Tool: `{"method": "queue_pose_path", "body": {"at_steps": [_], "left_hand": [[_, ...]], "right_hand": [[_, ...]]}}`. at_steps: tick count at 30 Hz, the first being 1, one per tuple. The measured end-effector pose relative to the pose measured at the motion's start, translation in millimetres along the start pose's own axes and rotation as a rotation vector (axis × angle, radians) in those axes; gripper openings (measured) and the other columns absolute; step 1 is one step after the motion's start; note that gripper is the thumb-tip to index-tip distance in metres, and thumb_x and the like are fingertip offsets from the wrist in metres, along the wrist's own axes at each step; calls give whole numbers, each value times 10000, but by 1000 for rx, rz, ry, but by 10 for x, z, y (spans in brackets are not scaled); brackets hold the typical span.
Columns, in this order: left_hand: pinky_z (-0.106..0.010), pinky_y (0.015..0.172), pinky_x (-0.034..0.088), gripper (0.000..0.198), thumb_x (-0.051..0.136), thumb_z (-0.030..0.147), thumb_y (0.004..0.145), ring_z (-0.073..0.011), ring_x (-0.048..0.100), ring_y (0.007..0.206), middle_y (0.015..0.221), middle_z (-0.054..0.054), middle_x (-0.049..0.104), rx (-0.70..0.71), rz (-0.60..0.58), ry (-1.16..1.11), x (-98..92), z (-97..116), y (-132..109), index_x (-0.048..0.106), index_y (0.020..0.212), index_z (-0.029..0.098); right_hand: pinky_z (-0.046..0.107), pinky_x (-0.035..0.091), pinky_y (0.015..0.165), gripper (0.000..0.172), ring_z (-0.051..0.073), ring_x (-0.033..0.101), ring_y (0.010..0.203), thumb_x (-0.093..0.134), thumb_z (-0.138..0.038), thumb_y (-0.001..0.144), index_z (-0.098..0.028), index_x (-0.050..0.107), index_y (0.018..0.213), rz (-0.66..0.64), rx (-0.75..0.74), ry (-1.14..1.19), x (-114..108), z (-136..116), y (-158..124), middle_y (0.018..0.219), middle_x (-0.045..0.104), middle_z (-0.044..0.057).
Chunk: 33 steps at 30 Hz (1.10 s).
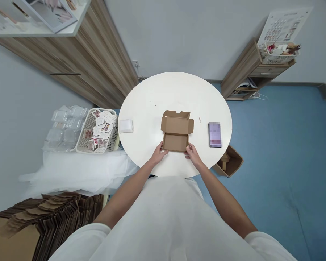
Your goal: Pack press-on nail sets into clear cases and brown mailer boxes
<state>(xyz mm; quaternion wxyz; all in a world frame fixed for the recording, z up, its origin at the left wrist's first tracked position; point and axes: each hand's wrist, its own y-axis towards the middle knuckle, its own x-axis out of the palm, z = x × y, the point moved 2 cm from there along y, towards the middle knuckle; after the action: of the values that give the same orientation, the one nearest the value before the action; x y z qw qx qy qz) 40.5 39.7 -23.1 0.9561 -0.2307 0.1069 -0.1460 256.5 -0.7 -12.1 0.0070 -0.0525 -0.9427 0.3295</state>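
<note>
A small brown cardboard box (175, 142) stands on the white oval table (176, 90) in front of me. Its lid is folded back, with side flaps and a notched front tab spread out, and its tray looks empty. At the near left corner, my left hand (159, 153) grips the box, thumb along the side and fingers at the front edge. My right hand (193, 154) holds the near right corner in the same way. A white folded packet (126, 126) lies at the table's left edge. Toward the right lies a blurred purple item (215, 135).
On the left are a white basket (80, 145) of printed cards, clear plastic boxes (62, 134), white sheeting (81, 170) and stacked flat cardboard (62, 217). An open carton (235, 161) sits on the floor by the table's right side. Wooden cabinets (103, 54) stand behind left.
</note>
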Motion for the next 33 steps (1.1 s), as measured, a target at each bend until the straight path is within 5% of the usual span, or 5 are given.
{"method": "queue_pose_path", "body": {"at_steps": [12,20,26,29,33], "left_hand": [[-386,960,333,823,631,299,698,-273,342,1232,1395,-116,295,-102,103,35,74,15,-154,183,1383,223],[-386,931,363,694,604,380,728,-257,353,1216,1359,-118,343,-91,157,95,-199,-110,-342,291,1329,227],[-353,852,421,470,511,384,794,-232,453,1103,1238,-130,437,-22,523,163,-947,-135,-284,438,1212,182],[-344,865,417,476,540,373,777,-229,466,1086,1253,-136,409,-49,679,118,-1452,-151,-145,441,1201,181],[-348,951,355,549,571,366,758,-234,470,1099,1279,-146,383,-133,716,75,-1979,-172,104,400,1241,168]], "right_hand": [[321,475,721,668,175,538,880,481,-554,732,-286,282,1311,-17,-107,-127,-49,129,61,1205,409,84],[387,416,777,616,142,420,712,475,-477,758,-206,294,1280,441,-532,-337,-50,19,-111,1008,391,67],[377,420,777,421,181,468,757,493,-417,762,-223,466,1134,29,-617,-453,795,-479,-204,872,475,55],[358,439,755,352,189,499,829,495,-425,757,-250,521,1061,-186,-452,-446,1426,-650,-5,1009,520,75],[329,441,790,371,172,531,925,516,-440,730,-250,508,1048,-225,-144,-304,2138,-708,468,1093,535,53]]}}
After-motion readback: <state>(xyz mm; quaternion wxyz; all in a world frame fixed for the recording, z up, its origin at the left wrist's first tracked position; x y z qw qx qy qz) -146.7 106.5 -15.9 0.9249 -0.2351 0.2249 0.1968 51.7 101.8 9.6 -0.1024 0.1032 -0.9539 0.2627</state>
